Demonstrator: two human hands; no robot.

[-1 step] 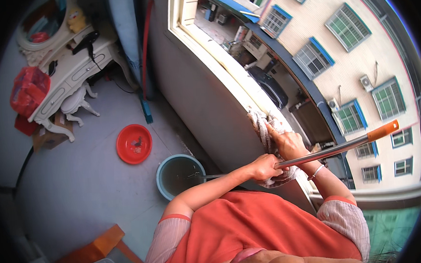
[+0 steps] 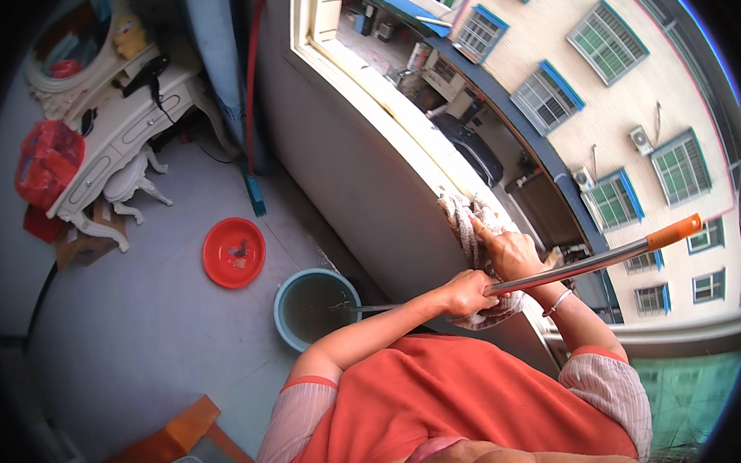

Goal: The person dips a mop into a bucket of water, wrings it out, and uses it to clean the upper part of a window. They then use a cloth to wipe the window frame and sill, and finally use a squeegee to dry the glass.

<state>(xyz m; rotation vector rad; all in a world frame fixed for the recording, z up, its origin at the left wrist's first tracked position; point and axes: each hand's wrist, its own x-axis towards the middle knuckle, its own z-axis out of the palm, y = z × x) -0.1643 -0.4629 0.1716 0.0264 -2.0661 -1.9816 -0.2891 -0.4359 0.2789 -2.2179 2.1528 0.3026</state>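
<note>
My left hand is closed round a long metal pole with an orange end. The pole slants past my right wrist toward the window opening, and its other part runs down under my left forearm to the bucket. On the window sill, my right hand grips a damp-looking, whitish-brown cloth, index finger stretched along it. The rest of the cloth hangs below both hands against the wall. A light blue bucket with murky water stands on the floor at my left.
Left of the bucket lies a red basin. A red-handled broom leans by the blue curtain. A white dressing table and stool stand far left. The window sill borders an open drop outside.
</note>
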